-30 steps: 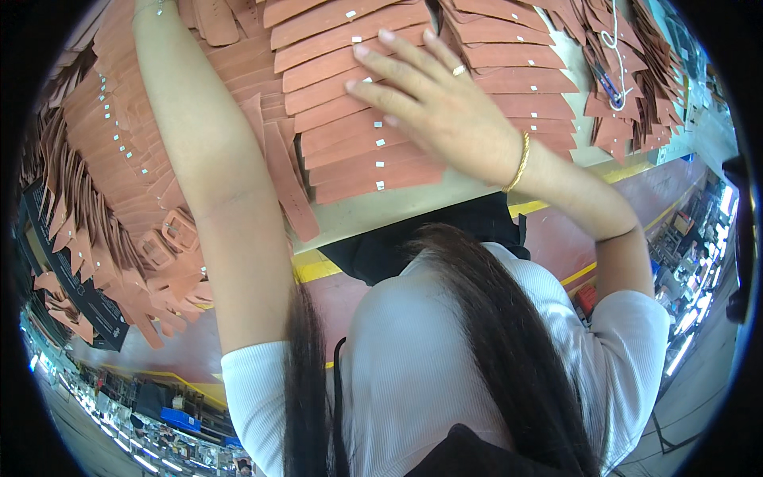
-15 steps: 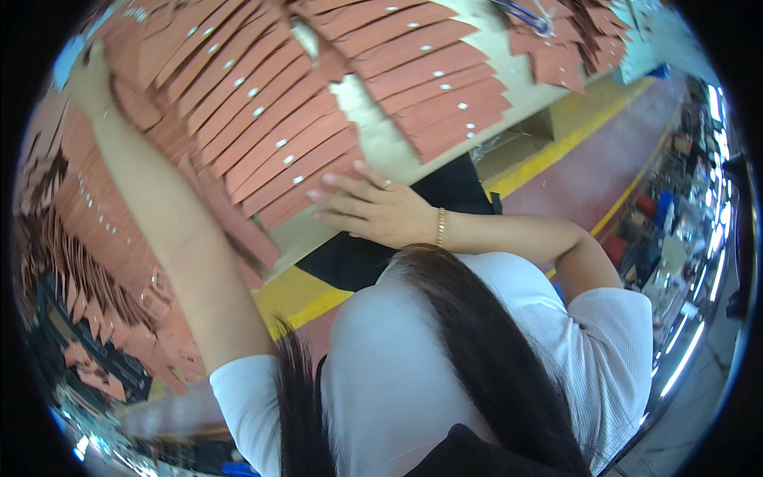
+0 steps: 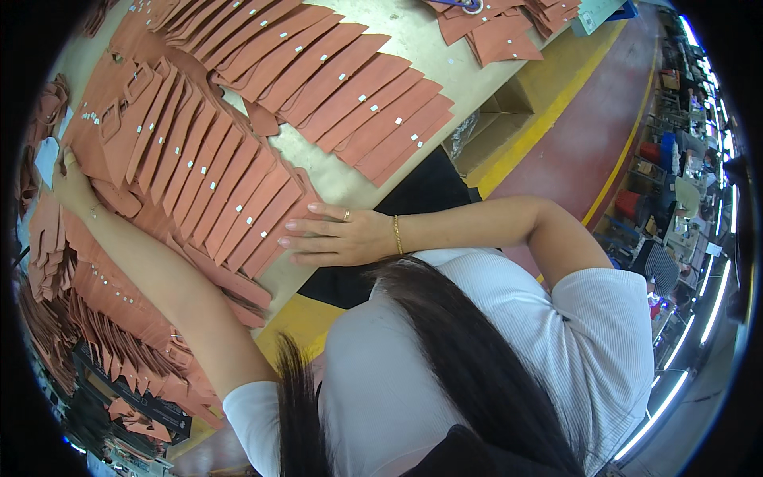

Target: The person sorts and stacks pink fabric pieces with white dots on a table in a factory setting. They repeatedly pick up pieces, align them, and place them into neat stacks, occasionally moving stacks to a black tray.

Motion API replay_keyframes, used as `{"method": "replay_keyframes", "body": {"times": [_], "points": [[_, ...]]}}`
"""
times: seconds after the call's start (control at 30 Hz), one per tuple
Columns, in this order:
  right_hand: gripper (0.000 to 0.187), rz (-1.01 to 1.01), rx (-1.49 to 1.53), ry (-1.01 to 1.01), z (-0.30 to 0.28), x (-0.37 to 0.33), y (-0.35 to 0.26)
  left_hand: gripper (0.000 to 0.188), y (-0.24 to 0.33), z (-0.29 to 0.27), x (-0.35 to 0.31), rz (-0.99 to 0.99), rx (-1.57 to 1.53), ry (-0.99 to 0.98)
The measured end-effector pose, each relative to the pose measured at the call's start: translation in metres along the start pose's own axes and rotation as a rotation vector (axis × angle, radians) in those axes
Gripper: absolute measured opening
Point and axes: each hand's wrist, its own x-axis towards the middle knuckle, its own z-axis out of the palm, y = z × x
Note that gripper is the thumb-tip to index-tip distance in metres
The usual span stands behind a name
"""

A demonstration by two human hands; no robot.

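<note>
My left hand (image 3: 73, 187) reaches far over the table at the left, its fingers closed at the edge of a small pale blue-white sheet (image 3: 46, 161). Part of those fingers is hidden. My right hand (image 3: 338, 238) lies palm down, fingers stretched out, at the near ends of a fanned row of reddish-brown leather-like pieces (image 3: 213, 179). It grips nothing. Small white stickers mark each piece. A second fanned row (image 3: 362, 103) spreads beyond my right hand, overlapping like shingles.
More reddish-brown pieces (image 3: 99, 278) lie in stacks at the left, beside my forearm. Others (image 3: 501, 40) sit at the far right with a blue-handled tool (image 3: 465, 3). An open cardboard box (image 3: 497, 119) stands below the table edge, near a black cloth (image 3: 433, 191).
The view has turned, so the rows appear shifted. My left hand stays at the pale sheet, and my right hand stays flat by the near end of the row.
</note>
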Motion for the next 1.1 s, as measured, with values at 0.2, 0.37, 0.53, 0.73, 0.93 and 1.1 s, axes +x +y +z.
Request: {"method": "replay_keyframes", "body": {"times": [0.2, 0.37, 0.53, 0.73, 0.93, 1.1], "points": [[0.04, -0.013, 0.006, 0.002, -0.001, 0.0, 0.001, 0.038, 0.01, -0.003, -0.003, 0.029, -0.023, -0.002], [0.039, -0.004, 0.022, 0.022, 0.0, 0.0, 0.0, 0.036, 0.016, -0.006, -0.009, 0.048, -0.035, 0.018], [0.036, -0.038, -0.009, 0.088, 0.004, 0.0, 0.0, 0.037, 0.007, -0.002, -0.001, 0.085, 0.076, 0.039], [0.037, -0.037, -0.031, 0.058, 0.002, 0.005, -0.002, 0.041, 0.013, 0.001, -0.005, 0.129, -0.014, 0.097], [0.037, -0.014, -0.076, 0.059, 0.001, 0.009, -0.004, 0.043, 0.029, -0.005, -0.01, 0.067, -0.026, 0.103], [0.037, -0.011, -0.071, 0.046, -0.001, 0.009, -0.005, 0.03, 0.024, 0.011, -0.015, 0.195, 0.007, 0.223]]}}
